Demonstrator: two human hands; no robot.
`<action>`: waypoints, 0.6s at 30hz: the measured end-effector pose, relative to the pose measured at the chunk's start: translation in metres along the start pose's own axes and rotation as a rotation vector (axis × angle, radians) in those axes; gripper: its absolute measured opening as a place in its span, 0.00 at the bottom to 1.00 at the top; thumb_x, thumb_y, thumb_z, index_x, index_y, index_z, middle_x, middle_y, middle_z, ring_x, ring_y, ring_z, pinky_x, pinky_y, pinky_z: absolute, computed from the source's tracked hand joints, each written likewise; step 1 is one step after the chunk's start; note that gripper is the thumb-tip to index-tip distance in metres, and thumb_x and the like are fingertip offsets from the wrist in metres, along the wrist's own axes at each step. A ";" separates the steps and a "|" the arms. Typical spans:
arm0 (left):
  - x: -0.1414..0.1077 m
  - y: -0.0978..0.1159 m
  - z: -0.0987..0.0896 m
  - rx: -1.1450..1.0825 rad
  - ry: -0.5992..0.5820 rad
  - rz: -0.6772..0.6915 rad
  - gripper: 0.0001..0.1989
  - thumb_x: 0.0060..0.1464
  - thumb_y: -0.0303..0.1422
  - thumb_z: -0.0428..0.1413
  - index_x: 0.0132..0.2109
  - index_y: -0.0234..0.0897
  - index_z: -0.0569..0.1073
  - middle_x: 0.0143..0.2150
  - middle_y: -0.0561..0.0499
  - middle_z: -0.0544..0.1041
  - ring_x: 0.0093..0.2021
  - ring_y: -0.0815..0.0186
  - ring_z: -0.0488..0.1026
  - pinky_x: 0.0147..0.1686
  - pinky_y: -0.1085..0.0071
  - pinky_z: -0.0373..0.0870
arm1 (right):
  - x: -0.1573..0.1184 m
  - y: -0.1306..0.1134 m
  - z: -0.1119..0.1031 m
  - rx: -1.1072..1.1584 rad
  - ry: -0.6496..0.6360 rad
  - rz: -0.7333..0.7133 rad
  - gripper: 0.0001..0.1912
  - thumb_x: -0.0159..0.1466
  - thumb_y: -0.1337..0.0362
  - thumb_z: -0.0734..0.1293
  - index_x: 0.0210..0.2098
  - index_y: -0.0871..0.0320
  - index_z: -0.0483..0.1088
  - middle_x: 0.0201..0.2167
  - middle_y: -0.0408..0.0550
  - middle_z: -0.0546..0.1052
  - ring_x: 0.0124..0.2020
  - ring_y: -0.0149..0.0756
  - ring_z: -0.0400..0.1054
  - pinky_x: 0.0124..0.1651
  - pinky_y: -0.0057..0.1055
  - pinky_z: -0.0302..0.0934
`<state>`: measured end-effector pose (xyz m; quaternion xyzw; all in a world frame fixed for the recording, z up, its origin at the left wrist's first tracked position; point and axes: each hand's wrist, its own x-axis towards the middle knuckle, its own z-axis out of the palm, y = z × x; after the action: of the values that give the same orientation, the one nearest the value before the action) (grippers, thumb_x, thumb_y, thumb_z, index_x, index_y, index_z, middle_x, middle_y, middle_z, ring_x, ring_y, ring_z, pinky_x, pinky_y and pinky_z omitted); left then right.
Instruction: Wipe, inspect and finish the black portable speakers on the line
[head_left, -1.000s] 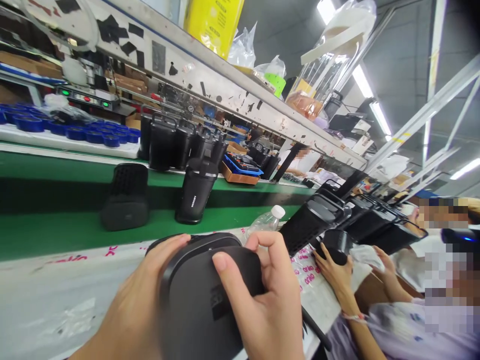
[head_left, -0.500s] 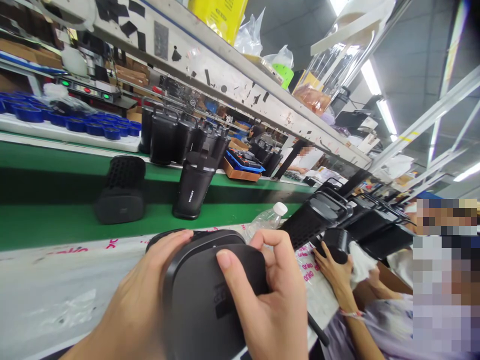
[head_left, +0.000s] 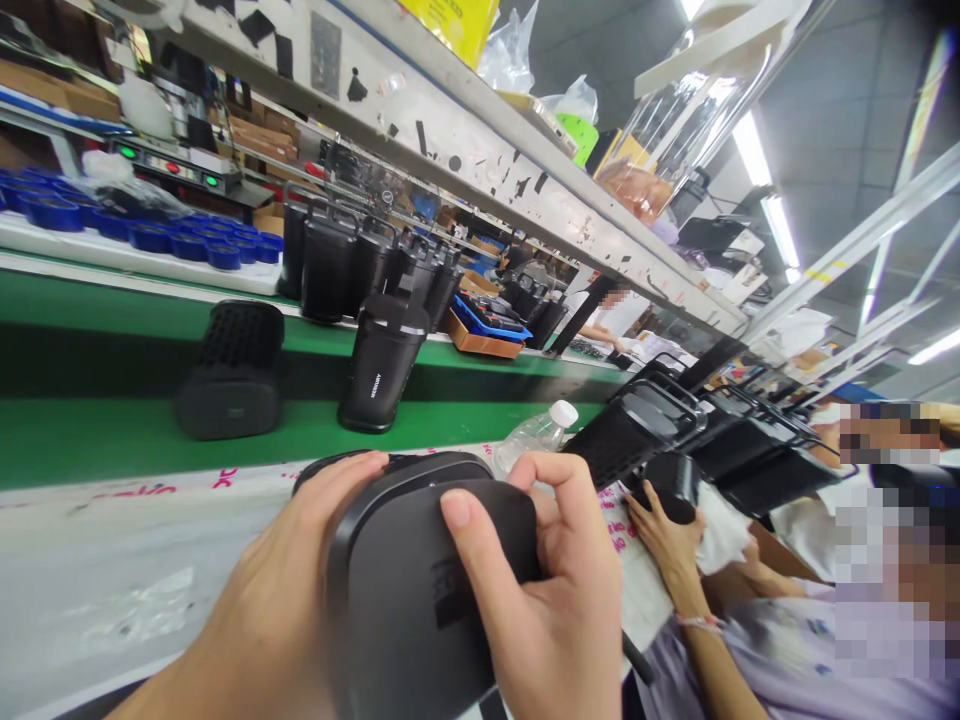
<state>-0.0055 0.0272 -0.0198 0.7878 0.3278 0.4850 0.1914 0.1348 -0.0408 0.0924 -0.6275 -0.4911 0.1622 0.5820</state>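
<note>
I hold a black rounded speaker housing (head_left: 409, 600) close to the camera, above the white bench edge (head_left: 90, 560). My left hand (head_left: 277, 610) wraps its left side, fingers over the top rim. My right hand (head_left: 547, 590) grips its right side, thumb lying across the front face. A clear plastic bottle (head_left: 536, 432) with a white cap lies just behind my right hand.
Two black speakers (head_left: 232, 368) (head_left: 379, 368) stand on the green conveyor belt (head_left: 112, 440). More black units (head_left: 337, 265) and blue caps (head_left: 180, 238) line the far side. To the right, a co-worker's hand (head_left: 664, 535) holds a black unit beside a row of black speakers (head_left: 720, 440).
The view has drifted slightly; the two belt speakers sit a little further left and higher in frame. My grip on the housing is unchanged.
</note>
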 end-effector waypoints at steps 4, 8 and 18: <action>0.001 0.000 -0.001 0.039 -0.012 0.035 0.42 0.51 0.45 0.59 0.67 0.48 0.48 0.63 0.46 0.63 0.58 0.53 0.68 0.65 0.59 0.63 | 0.000 0.001 0.001 -0.009 0.001 -0.006 0.13 0.60 0.57 0.69 0.34 0.51 0.59 0.23 0.36 0.67 0.25 0.27 0.64 0.20 0.23 0.49; 0.005 0.004 -0.001 0.060 0.032 0.074 0.39 0.53 0.46 0.57 0.67 0.44 0.51 0.62 0.48 0.64 0.59 0.59 0.67 0.65 0.69 0.60 | 0.000 0.002 0.001 -0.027 0.016 -0.006 0.13 0.60 0.57 0.69 0.34 0.51 0.59 0.24 0.36 0.67 0.25 0.28 0.64 0.21 0.23 0.50; 0.007 0.005 -0.004 0.057 0.082 0.180 0.41 0.51 0.45 0.58 0.67 0.39 0.52 0.63 0.49 0.63 0.62 0.61 0.64 0.65 0.76 0.56 | -0.002 0.004 0.003 -0.066 0.052 -0.043 0.13 0.61 0.58 0.69 0.33 0.52 0.59 0.24 0.36 0.67 0.24 0.27 0.64 0.19 0.22 0.48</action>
<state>-0.0053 0.0283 -0.0107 0.7986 0.2771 0.5226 0.1110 0.1334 -0.0400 0.0871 -0.6399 -0.4942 0.1168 0.5768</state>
